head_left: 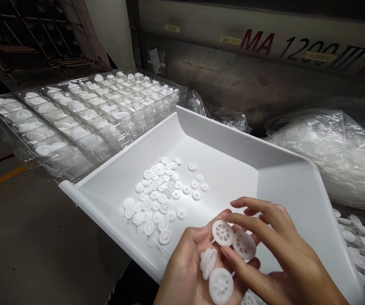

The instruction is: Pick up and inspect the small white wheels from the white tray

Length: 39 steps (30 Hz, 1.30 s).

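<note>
My left hand (185, 271) is cupped palm up at the bottom centre and holds several white plastic wheels (220, 284) with spokes. My right hand (280, 250) reaches over it from the right, and its fingertips touch two of the wheels (233, 239) lying on the left fingers. Both hands hover over the near corner of a white plastic tray (280, 178). A loose pile of the same small white wheels (158, 197) lies on the tray floor, left of and beyond my hands.
A clear plastic compartment tray (74, 123) filled with white wheels stands at the left rear. Clear bags (328, 152) of white parts lie at the right. A grey machine wall (249, 80) runs behind. Concrete floor (20, 228) lies at left.
</note>
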Each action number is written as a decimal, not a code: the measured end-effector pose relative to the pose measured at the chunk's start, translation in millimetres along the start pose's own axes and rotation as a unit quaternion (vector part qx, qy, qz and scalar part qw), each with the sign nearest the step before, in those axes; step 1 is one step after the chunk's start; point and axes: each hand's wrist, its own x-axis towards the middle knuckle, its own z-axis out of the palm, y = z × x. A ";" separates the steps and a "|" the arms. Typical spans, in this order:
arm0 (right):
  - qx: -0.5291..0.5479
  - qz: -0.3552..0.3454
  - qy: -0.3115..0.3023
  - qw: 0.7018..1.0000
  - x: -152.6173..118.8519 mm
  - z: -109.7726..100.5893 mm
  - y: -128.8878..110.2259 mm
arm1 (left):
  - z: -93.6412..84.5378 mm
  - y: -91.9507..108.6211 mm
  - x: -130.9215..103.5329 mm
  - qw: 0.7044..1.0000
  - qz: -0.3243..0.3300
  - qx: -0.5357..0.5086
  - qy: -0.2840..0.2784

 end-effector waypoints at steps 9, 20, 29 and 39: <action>0.027 0.075 0.001 0.997 -17.3 -7.4 7.8 | 8.0 5.8 -7.2 0.996 0.000 0.047 0.075; 0.054 0.081 -0.002 0.995 -17.0 -8.4 1.1 | 1.5 5.9 -7.2 0.999 -0.016 0.049 0.008; 0.056 0.081 0.008 0.995 -15.8 -8.0 0.1 | 2.0 4.5 -7.2 0.999 -0.012 0.049 0.014; 0.074 0.066 -0.029 0.995 -4.9 -11.0 -5.0 | 6.3 0.9 -4.6 0.999 -0.008 0.014 0.033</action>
